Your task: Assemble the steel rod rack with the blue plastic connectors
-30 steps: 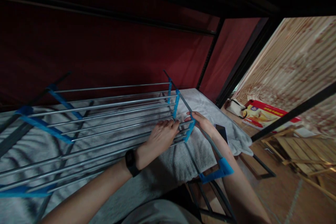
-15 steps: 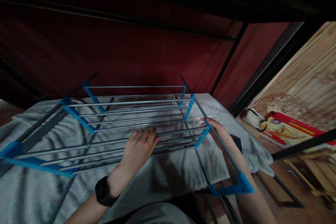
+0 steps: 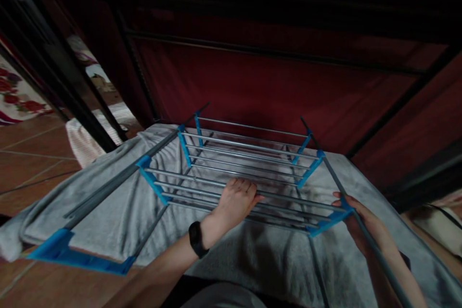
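Observation:
A rack of grey metal tubes with blue plastic connectors, like a shoe rack [image 3: 252, 143], lies on a grey blanket [image 3: 231, 260]. My left hand [image 3: 238, 198], with a black band on its wrist, has its fingers wrapped over the front tubes near their middle. My right hand [image 3: 364, 216] grips the side tube at the front right blue connector [image 3: 334, 221]; its thumb side shows past the tube, and the tube covers part of it. At the front left, a blue corner piece [image 3: 81, 255] sits on the end of the left side tubes.
Behind the rack hangs dark red fabric [image 3: 274, 86] on a black frame. A dark post [image 3: 83, 91] stands at the left, with a pinkish cloth [image 3: 86, 142] on the tiled floor [image 3: 36, 154]. A pale bag-like item [image 3: 436, 226] lies at the far right.
My view has turned left, so the rack appears farther right and its front left corner piece now shows. Both hands keep their places on the rack.

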Motion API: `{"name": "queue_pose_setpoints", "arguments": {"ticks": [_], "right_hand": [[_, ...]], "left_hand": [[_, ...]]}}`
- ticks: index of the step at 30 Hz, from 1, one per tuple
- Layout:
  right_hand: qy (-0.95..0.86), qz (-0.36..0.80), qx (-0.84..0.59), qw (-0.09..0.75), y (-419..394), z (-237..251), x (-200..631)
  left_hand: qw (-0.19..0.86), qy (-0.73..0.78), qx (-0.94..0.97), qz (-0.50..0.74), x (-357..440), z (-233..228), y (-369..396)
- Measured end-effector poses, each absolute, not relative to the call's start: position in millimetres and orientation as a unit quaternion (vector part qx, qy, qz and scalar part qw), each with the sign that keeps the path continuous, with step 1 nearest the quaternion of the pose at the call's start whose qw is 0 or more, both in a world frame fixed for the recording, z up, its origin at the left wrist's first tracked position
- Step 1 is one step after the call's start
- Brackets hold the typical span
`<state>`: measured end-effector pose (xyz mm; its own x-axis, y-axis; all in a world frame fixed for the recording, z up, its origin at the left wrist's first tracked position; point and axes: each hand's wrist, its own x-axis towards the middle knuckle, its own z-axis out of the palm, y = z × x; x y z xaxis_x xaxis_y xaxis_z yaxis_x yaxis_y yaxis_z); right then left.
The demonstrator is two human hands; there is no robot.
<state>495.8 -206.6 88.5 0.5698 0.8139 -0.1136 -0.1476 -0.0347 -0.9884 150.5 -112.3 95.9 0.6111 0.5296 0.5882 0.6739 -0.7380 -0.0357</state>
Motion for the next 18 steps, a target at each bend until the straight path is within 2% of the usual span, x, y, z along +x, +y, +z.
{"name": "queue_pose_setpoints", "arguments": {"ticks": [6, 18], "right_hand": [[-0.262, 0.385, -0.627, 0.624, -207.5, 88.6, 492.7], [-0.297, 0.383, -0.637, 0.599, -212.3, 91.1, 502.3]], "left_hand": [[0.104, -0.335, -0.891, -0.289, 134.2, 96.6, -118.4], [0.151, -0.336, -0.872, -0.322, 95.2, 95.9, -107.9]]}}
